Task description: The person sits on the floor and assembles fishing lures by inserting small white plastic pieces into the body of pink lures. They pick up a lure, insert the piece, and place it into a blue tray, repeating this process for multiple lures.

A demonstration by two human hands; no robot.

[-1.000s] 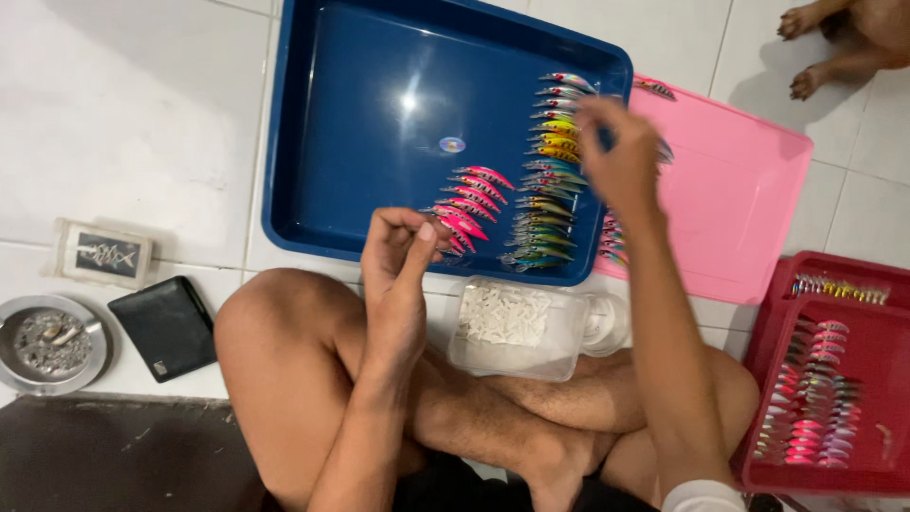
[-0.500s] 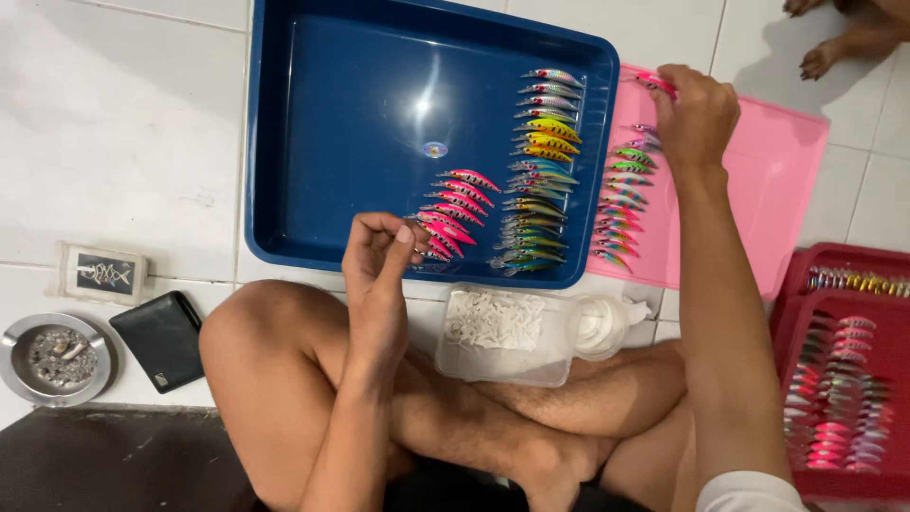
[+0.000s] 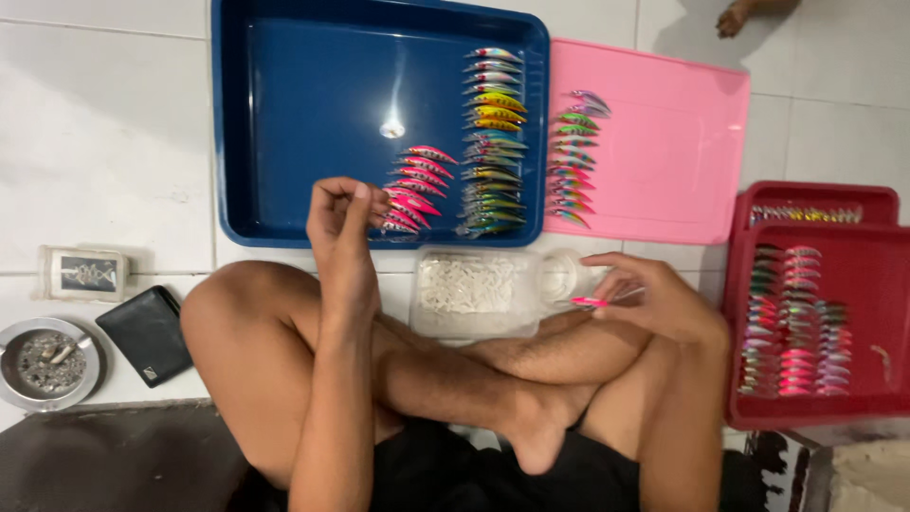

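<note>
I sit cross-legged on a tiled floor. My right hand [image 3: 656,301] rests above my knee and pinches a slim pink fishing lure [image 3: 588,301] at its tip. My left hand [image 3: 343,220] is raised over the near edge of the blue tray [image 3: 284,114], fingers curled tight together; nothing shows between them. Beside it in the tray lies a row of pink lures [image 3: 414,190] and a column of mixed-colour lures [image 3: 493,142]. A clear box of small white parts [image 3: 469,284] sits between my hands, close to my shins.
A pink tray [image 3: 673,171] holds a column of lures [image 3: 573,156]. A red tray [image 3: 877,284] at right holds several more rows. At left lie a black wallet [image 3: 147,334], an ashtray [image 3: 47,365] and a small box [image 3: 87,273]. Another person's foot [image 3: 749,14] shows at the top.
My right hand has come back from the pink tray to my lap, now holding a pink lure. My left hand has stayed raised near the blue tray's front edge.
</note>
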